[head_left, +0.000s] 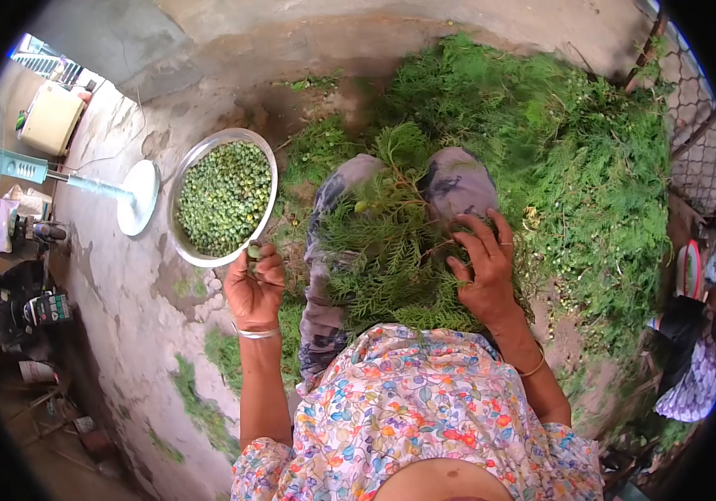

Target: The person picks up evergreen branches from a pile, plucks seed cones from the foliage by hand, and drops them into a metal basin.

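My left hand (256, 288) is beside the near rim of a metal basin (273, 188), its fingers closed around a small green seed cone (254, 250). Whether more cones are in the palm is hidden. Many small green and yellowish cones (222, 199) fill the basin. Across my lap lies a feathery evergreen branch (383, 250), covering much of my patterned trousers (324, 326). My right hand (485, 265) rests at the branch's right side, fingers curled, with a thin brown twig between thumb and fingers.
Heaped evergreen cuttings (600, 167) cover the ground ahead and to the right, up to a wire mesh fence (700, 150). A standing fan (136, 199) is left of the basin. Farther left are a cream-coloured box (53, 117) and a dark vehicle (28, 301).
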A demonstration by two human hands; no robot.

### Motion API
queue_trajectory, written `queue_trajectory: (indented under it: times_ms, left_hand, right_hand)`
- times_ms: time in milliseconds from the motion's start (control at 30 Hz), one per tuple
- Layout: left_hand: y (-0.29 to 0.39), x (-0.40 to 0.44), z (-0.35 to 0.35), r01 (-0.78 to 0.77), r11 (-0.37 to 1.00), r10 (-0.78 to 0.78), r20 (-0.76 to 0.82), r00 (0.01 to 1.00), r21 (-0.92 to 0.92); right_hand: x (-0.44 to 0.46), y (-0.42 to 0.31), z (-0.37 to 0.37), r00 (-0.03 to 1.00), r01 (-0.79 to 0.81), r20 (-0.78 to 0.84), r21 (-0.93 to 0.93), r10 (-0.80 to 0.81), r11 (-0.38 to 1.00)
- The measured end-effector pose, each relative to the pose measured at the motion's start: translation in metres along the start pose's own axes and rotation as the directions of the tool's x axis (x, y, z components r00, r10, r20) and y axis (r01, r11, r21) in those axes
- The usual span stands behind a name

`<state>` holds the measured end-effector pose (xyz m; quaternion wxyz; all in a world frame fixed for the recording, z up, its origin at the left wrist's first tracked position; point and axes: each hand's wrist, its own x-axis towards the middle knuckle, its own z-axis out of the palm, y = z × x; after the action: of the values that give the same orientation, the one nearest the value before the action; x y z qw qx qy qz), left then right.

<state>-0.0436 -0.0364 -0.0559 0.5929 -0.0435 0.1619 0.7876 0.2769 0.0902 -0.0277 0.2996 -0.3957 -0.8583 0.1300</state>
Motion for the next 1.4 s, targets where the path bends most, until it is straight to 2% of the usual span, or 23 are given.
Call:
queue_trajectory:
  times_ms: [33,100,167,200,267,300,367,400,500,533,633,700,833,900,933,1000,1033,1100,1133,1200,1333,1367,1400]
  left_hand:
    - [-0.007,-0.004,0.012,-0.005,1.000,0.005,-0.004,1.000,-0.006]
    - [-0.030,-0.009,0.040,-0.037,0.964,0.045,-0.022,0.999,0.262]
    - [-0.045,-0.001,0.048,-0.011,0.954,0.021,-0.030,0.999,0.300]
    - [-0.053,0.003,0.056,-0.014,0.841,0.048,-0.050,0.998,0.541]
    - [-0.070,0.013,0.073,0.008,0.470,0.114,-0.069,0.991,0.883]
    - [-0.076,0.019,0.075,0.007,0.472,0.112,-0.067,0.991,0.881]
    - [-0.085,0.031,0.079,-0.067,0.017,0.134,0.064,0.989,0.998]
    - [-0.090,0.036,0.082,-0.069,0.018,0.132,0.066,0.989,0.997]
    - [-0.102,0.049,0.089,-0.167,-0.128,0.108,0.181,0.978,0.978]
    - [-0.105,0.052,0.088,-0.169,-0.127,0.104,0.183,0.978,0.977]
    - [-0.109,0.057,0.084,-0.190,-0.236,0.058,0.209,0.976,0.953]
    - [-0.109,0.051,0.083,-0.179,-0.393,0.073,0.225,0.972,0.902]
    - [-0.097,0.030,0.076,-0.282,-0.454,-0.011,0.311,0.950,0.845]
    - [-0.090,0.018,0.071,-0.220,-0.410,-0.072,0.209,0.975,0.885]
    - [-0.086,0.012,0.073,-0.220,-0.410,-0.073,0.209,0.975,0.885]
    - [-0.079,0.002,0.080,0.045,-0.048,-0.123,-0.051,0.991,0.998]
    - [-0.075,-0.001,0.084,0.046,-0.049,-0.123,-0.051,0.991,0.998]
    - [-0.068,-0.005,0.087,0.214,0.146,-0.204,-0.183,0.962,0.966]
    - [-0.066,-0.006,0.085,0.214,0.146,-0.206,-0.182,0.961,0.966]
    - [-0.063,-0.008,0.078,0.287,0.271,-0.253,-0.219,0.942,0.919]
    - [-0.056,-0.015,0.070,0.346,0.276,-0.283,-0.268,0.921,0.897]
    - [-0.054,-0.015,0.061,-0.282,0.042,-0.160,0.285,0.945,0.959]
    - [-0.045,-0.021,0.058,-0.562,-0.095,-0.181,0.541,0.822,0.822]
  right_hand:
    - [-0.001,0.000,0.000,1.000,-0.005,0.002,0.010,0.005,1.000]
    - [0.000,0.000,0.000,1.000,-0.001,0.007,0.020,0.001,1.000]
    - [0.000,0.000,-0.001,1.000,-0.015,0.013,0.028,0.015,0.999]
    - [0.000,-0.001,-0.001,1.000,-0.012,0.014,0.022,0.012,1.000]
    - [0.001,-0.002,-0.001,1.000,-0.014,0.024,0.013,0.013,1.000]
    - [0.001,-0.002,-0.001,1.000,-0.013,0.023,0.009,0.013,1.000]
    - [0.002,-0.003,0.000,1.000,-0.010,0.011,0.002,0.010,1.000]
    - [0.002,-0.003,0.000,1.000,-0.010,0.009,-0.001,0.010,1.000]
    - [0.002,-0.001,0.001,1.000,-0.022,0.012,0.004,0.022,1.000]
    - [0.002,-0.001,0.001,1.000,-0.018,0.012,0.006,0.018,1.000]
    - [0.002,0.000,0.001,1.000,-0.016,0.010,0.010,0.016,1.000]
    - [0.001,0.000,0.001,1.000,-0.019,0.009,0.014,0.019,1.000]
    - [0.001,0.000,0.000,1.000,-0.009,0.012,0.025,0.009,1.000]
    - [0.001,0.000,-0.001,1.000,0.000,0.020,0.023,0.000,1.000]
    - [0.001,-0.001,-0.002,0.999,0.018,0.039,0.003,-0.018,1.000]
    - [0.002,-0.001,-0.003,0.998,0.038,0.055,-0.017,-0.037,0.999]
    - [0.001,-0.001,-0.002,0.997,0.043,0.065,-0.014,-0.042,0.999]
    - [0.001,-0.002,-0.001,0.996,0.047,0.074,-0.012,-0.046,0.999]
    - [0.002,-0.002,-0.001,0.995,0.047,0.086,0.002,-0.047,0.999]
    - [0.001,-0.001,-0.002,0.994,0.038,0.100,0.015,-0.039,0.999]
    - [0.002,-0.002,-0.002,0.991,0.068,0.116,0.029,-0.070,0.997]
    - [0.001,-0.003,-0.002,0.990,0.072,0.116,0.027,-0.075,0.997]
    - [0.001,-0.001,-0.001,0.990,0.070,0.117,0.027,-0.073,0.997]
